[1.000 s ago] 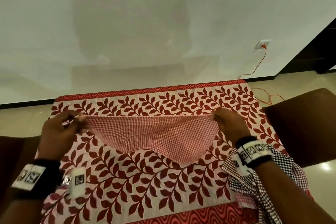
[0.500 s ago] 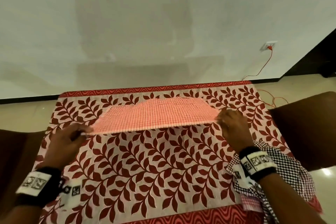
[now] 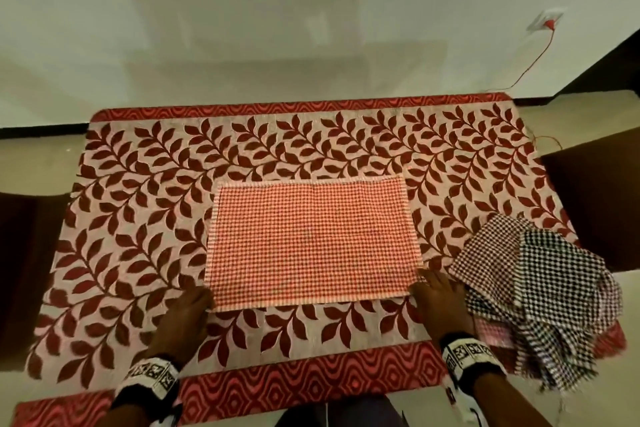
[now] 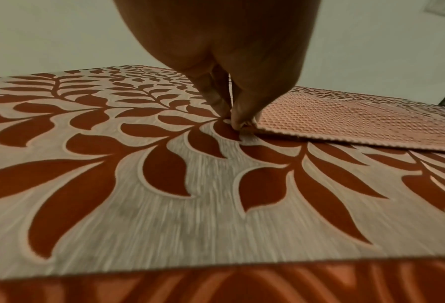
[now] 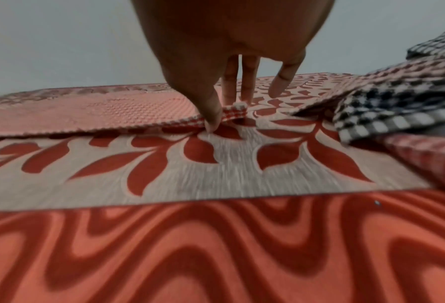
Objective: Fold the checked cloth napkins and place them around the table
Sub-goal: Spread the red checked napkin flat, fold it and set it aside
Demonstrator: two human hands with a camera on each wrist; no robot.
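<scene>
A red checked napkin (image 3: 311, 243) lies spread flat in the middle of the table, its near edge toward me. My left hand (image 3: 194, 302) pinches its near left corner between thumb and fingertips (image 4: 238, 121), low on the tablecloth. At the near right corner my right hand (image 3: 436, 291) holds the napkin (image 5: 112, 114) between thumb (image 5: 211, 114) and fingers, and that corner is lifted slightly. In the left wrist view the napkin (image 4: 345, 121) stretches away to the right.
A loose pile of black and dark red checked napkins (image 3: 540, 281) lies at the table's right near corner, just beside my right hand, seen in the right wrist view as napkins (image 5: 397, 106). The leaf-patterned tablecloth (image 3: 138, 218) covers the table. Dark chairs (image 3: 595, 201) flank it.
The napkin hung sagging between my raised hands, then was swung out and laid flat. Both hands came down and toward me, still holding its corners.
</scene>
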